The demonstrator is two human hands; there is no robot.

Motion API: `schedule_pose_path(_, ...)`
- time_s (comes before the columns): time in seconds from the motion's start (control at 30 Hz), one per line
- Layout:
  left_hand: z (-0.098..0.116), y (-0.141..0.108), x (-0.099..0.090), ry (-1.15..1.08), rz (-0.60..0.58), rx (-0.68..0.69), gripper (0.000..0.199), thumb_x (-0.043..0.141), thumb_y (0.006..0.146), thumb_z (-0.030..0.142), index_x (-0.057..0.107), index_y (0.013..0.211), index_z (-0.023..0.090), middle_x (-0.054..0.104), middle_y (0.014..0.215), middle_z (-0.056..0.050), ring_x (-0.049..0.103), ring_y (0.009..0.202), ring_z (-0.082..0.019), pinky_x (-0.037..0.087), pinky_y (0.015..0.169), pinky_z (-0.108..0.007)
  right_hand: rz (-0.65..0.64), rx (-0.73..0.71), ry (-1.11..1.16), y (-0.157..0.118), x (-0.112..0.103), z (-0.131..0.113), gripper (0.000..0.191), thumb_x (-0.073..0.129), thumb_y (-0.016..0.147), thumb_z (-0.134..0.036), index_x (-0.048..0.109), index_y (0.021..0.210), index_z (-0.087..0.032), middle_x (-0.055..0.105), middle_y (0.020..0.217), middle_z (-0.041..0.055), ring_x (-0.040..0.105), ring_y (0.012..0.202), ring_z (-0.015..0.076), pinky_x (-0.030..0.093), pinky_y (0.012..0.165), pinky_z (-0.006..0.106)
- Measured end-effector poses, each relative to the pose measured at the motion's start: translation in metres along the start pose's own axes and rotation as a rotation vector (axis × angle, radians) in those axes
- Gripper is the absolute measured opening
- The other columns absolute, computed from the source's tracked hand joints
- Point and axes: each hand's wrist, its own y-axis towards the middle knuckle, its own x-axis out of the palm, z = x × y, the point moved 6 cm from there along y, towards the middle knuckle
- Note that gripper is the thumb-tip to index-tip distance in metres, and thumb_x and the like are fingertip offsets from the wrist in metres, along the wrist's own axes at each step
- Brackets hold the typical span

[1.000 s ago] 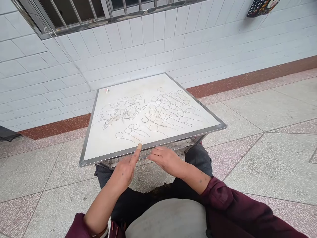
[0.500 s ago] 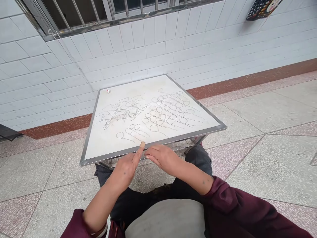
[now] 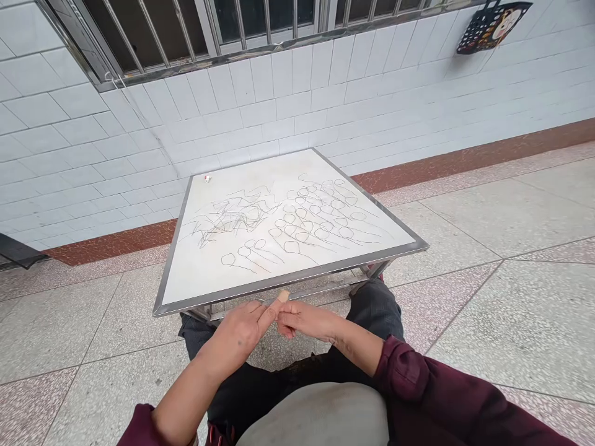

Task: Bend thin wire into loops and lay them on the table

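Observation:
Just off the table's front edge, above my lap, my left hand [image 3: 246, 325] and my right hand [image 3: 302, 319] meet. A tan wrap, like a bandage, covers the tip of my left thumb [image 3: 283, 297], which sticks out past my right fingertips. The other left fingers are bent and mostly hidden behind the hand. My right hand is closed, its fingers curled and pressed against the left thumb. Whatever may be between the fingers is hidden. In front of both hands stands a white-topped table [image 3: 190, 279] with a metal rim, its top marked with dark loops and scribbled lines.
A small red-and-white object [image 3: 207, 178] lies at the table's far left corner. Behind it rise a white tiled wall [image 3: 260, 105] and a barred window [image 3: 242, 25]. A dark patterned bag [image 3: 493, 28] hangs at upper right. My legs straddle the table's front side.
Both hands have drawn back from the table's edge and lower. My right fingers have curled in and now touch my left thumb. The view has tilted up slightly.

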Motion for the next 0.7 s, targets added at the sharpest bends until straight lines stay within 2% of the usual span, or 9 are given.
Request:
schedule_pose_path(0.17,0.005,0.000,0.000,0.002,-0.041,-0.019,0.082,0.034,0.080,-0.005,-0.001,0.150,0.020,0.059,0.081,-0.004,0.054,0.071,-0.019,0.049,0.062,-0.031,0.047,0.041,0.043,0.003,0.002,0.018,0.017,0.047,0.090,-0.022,0.060,0.080,-0.018,0.050,0.050,-0.0066,0.044,0.049,0.0098,0.036,0.055,0.023)
schedule_pose_path(0.27,0.008,-0.001,-0.002,-0.025,-0.024,-0.028,0.084,0.034,0.079,-0.007,-0.001,0.150,0.021,0.060,0.081,-0.004,0.055,0.071,-0.019,0.049,0.063,-0.031,0.053,0.064,0.061,0.003,0.004,0.025,0.017,0.047,0.089,-0.020,0.060,0.078,-0.017,0.052,0.051,-0.0065,0.045,0.049,0.0094,0.037,0.056,0.023)
schedule_pose_path(0.43,0.011,-0.004,0.000,-0.055,-0.012,-0.024,0.082,0.035,0.081,-0.006,0.000,0.150,0.022,0.061,0.083,-0.005,0.056,0.071,-0.018,0.050,0.065,-0.031,0.022,0.072,0.085,0.002,0.007,0.027,0.021,0.045,0.090,-0.018,0.060,0.075,-0.017,0.059,0.059,-0.0040,0.054,0.056,0.0094,0.040,0.062,0.024)
schedule_pose_path(0.7,0.010,-0.011,0.008,-0.158,-0.001,-0.050,0.078,0.039,0.086,0.000,0.002,0.150,0.023,0.063,0.088,-0.006,0.059,0.077,-0.018,0.051,0.069,-0.030,-0.010,0.110,0.042,-0.002,0.008,0.026,0.020,0.048,0.090,-0.022,0.067,0.088,-0.018,0.066,0.067,-0.0006,0.061,0.070,0.0135,0.045,0.075,0.029)
